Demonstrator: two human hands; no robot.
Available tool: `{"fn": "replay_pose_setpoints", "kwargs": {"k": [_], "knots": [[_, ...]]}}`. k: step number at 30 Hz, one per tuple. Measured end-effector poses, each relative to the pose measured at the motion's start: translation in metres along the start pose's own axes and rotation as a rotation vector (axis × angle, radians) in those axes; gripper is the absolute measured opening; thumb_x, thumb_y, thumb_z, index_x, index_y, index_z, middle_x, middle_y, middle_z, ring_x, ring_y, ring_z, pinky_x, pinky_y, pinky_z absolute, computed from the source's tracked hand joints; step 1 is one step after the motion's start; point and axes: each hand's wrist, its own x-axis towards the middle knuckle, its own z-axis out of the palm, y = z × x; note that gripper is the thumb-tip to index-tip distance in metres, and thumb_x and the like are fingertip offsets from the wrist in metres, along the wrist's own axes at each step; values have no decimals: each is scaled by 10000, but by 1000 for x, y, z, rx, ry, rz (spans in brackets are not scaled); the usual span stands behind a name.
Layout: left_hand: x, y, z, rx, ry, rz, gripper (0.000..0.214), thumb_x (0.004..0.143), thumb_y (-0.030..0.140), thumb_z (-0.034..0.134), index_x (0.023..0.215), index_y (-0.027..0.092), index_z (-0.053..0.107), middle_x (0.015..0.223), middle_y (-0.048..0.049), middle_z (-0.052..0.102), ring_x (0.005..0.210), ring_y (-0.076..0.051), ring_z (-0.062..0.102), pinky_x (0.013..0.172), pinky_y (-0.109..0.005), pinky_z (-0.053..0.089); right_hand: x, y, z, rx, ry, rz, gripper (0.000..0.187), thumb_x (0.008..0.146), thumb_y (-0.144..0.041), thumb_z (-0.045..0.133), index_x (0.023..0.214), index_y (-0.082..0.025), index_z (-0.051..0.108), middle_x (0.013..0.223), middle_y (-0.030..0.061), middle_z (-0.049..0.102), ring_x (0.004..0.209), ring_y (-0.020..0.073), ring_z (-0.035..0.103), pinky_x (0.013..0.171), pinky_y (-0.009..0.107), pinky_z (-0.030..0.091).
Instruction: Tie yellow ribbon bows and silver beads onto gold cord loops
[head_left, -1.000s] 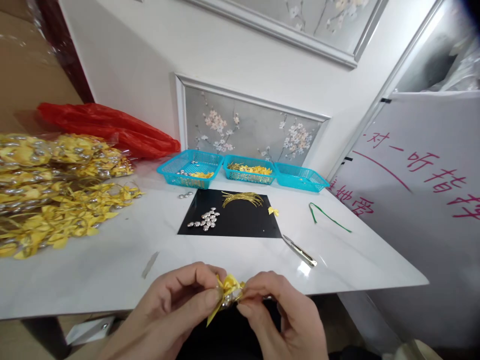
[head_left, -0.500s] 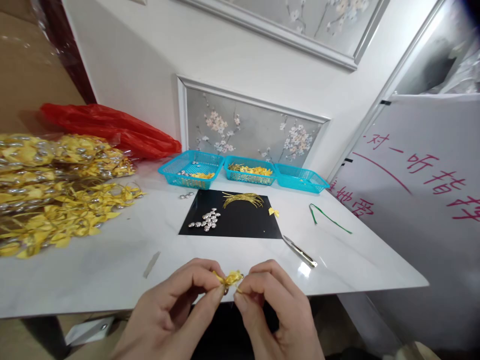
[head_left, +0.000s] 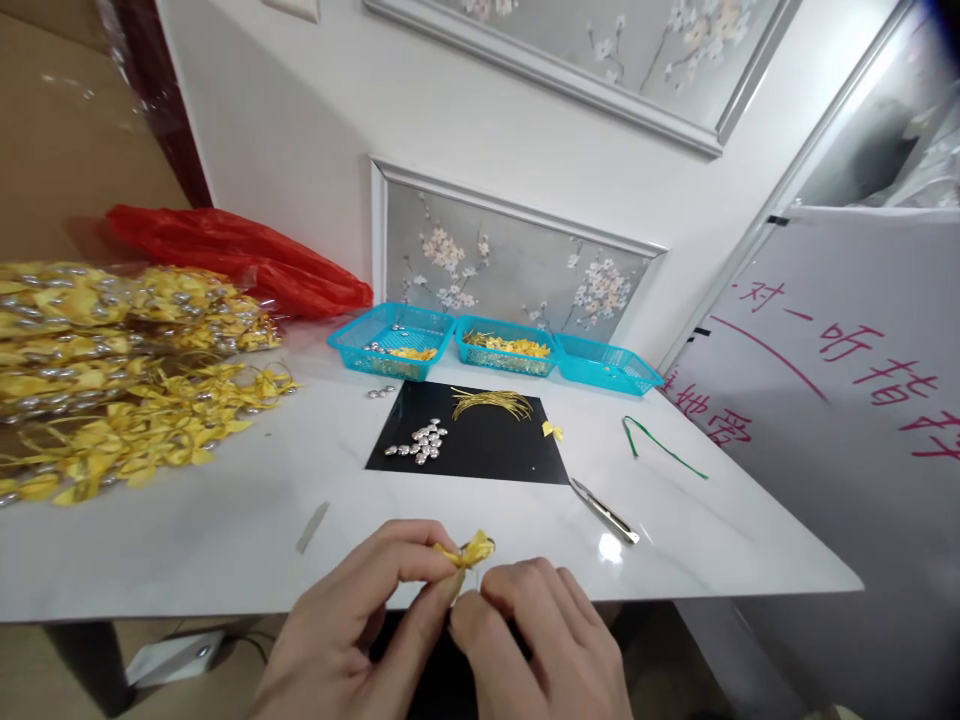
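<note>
My left hand (head_left: 375, 610) pinches a yellow ribbon bow (head_left: 474, 550) between thumb and forefinger, just over the table's front edge. A loop of thin gold cord shows at the bow's right side. Close beside it, my right hand (head_left: 536, 635) is closed, thumb against curled forefinger, just below and right of the bow. What its fingertips hold is hidden. Beyond the hands, a black mat (head_left: 480, 462) bears silver oval beads (head_left: 426, 440) and a bundle of gold cords (head_left: 491, 402). Another yellow bow (head_left: 553, 430) rests at the mat's right edge.
Three blue baskets stand at the back: left (head_left: 352, 352), middle (head_left: 510, 366) and right (head_left: 611, 380). A folding knife (head_left: 606, 512) and a green tie (head_left: 664, 448) lie to the right. Yellow bead garlands (head_left: 135, 400) and a red plastic bag (head_left: 247, 255) fill the left side.
My right hand has turned and dropped slightly, its fingertips moving down and left below the bow. The bow has tilted upward in my left hand. The view has shifted a little.
</note>
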Motion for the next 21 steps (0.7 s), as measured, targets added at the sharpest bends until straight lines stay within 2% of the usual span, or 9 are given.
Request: {"fn": "replay_pose_setpoints", "kwargs": {"k": [2,4,7,11,16,18,21], "knots": [[3,0,-4,-144,-78,-163,134,845,369,737,730,301,735,907,14,715,823,-167,679,719,-169,541,-5,5,1,64,1,40,208,884,-18,608,768,-189,625,679,7,575,560,119,502,492,267,398],[7,4,-8,-266,-140,-294,177,828,402,762,707,277,730,883,15,696,775,-155,660,691,-173,537,-10,11,1,243,-20,147,181,913,-48,578,842,-192,662,738,25,594,583,122,543,502,245,455],[11,11,-11,-329,-188,-377,179,834,391,765,711,266,733,890,16,689,774,-143,647,698,-173,521,-11,21,-3,540,-57,301,173,940,-121,550,928,-219,692,855,39,644,670,131,643,568,220,540],[12,13,-9,-247,-153,-307,194,829,408,758,693,272,728,878,18,688,792,-146,643,708,-156,511,1,25,-13,543,-9,345,153,941,-130,570,970,-229,682,925,52,666,784,155,687,617,213,576],[7,7,-5,-59,-119,-130,130,877,386,697,785,304,740,959,10,721,886,-178,670,769,-163,519,14,15,-9,445,-33,211,209,955,-111,516,948,-238,681,854,40,668,634,133,646,577,214,557],[7,8,-4,-2,-94,-84,96,873,356,697,799,315,741,1003,10,735,903,-183,683,782,-168,525,15,13,-5,373,-45,157,242,956,-92,474,920,-236,665,821,31,650,581,122,595,542,214,522],[12,14,-2,18,-119,-58,128,874,317,669,764,303,733,958,2,752,833,-183,704,744,-188,548,15,12,0,288,-56,104,296,946,-42,420,887,-217,651,813,34,631,581,119,563,455,217,419]]}}
